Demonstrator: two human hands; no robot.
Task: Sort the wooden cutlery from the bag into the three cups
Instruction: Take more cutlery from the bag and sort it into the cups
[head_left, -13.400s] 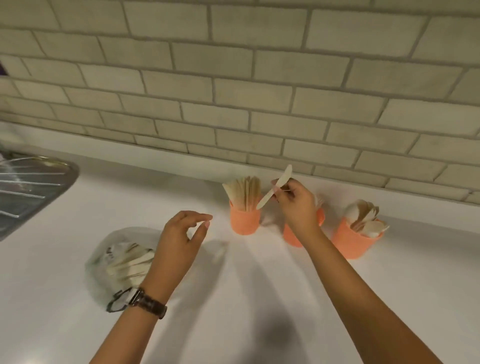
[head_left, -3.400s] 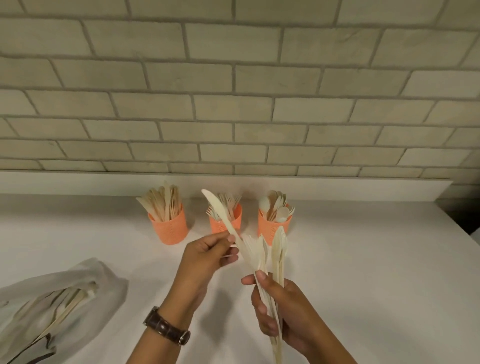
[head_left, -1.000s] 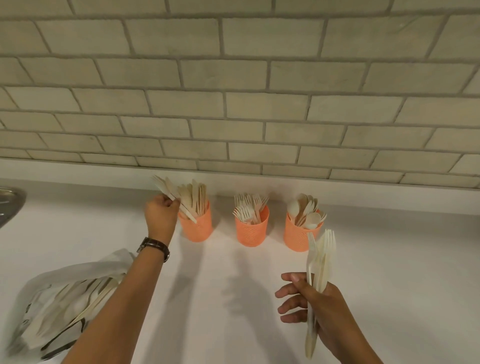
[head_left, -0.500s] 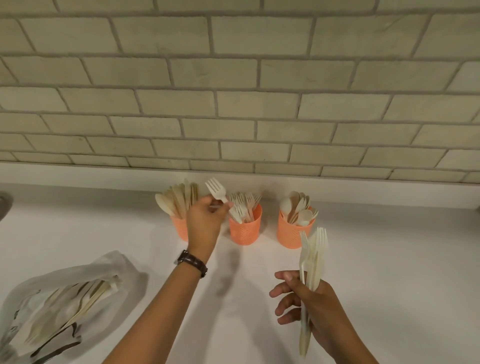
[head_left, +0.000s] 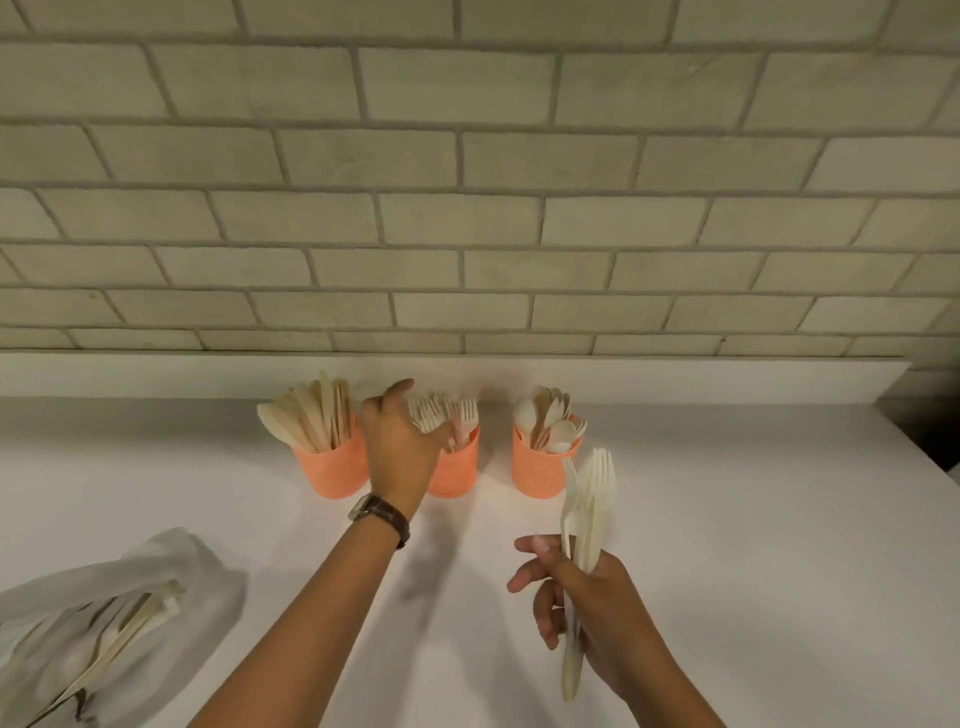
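Note:
Three orange cups stand in a row by the wall. The left cup (head_left: 332, 470) holds knives, the middle cup (head_left: 460, 475) forks, the right cup (head_left: 537, 475) spoons. My left hand (head_left: 397, 447) is at the middle cup, its fingers against the fork heads (head_left: 428, 415) and its thumb lifted away. My right hand (head_left: 589, 608) grips a bundle of wooden forks (head_left: 589, 499) upright in front of the right cup. The clear plastic bag (head_left: 104, 618) with more cutlery lies at the lower left.
The cups stand on a white counter (head_left: 753, 545) that ends at a low white ledge under a tiled brick wall (head_left: 467, 208). At the far right, the counter's edge drops off into a dark gap (head_left: 935, 431).
My left hand dropped a knife in the left cup, then carried a fork right and lowered it into the middle cup. My right hand has kept its bundle nearly still.

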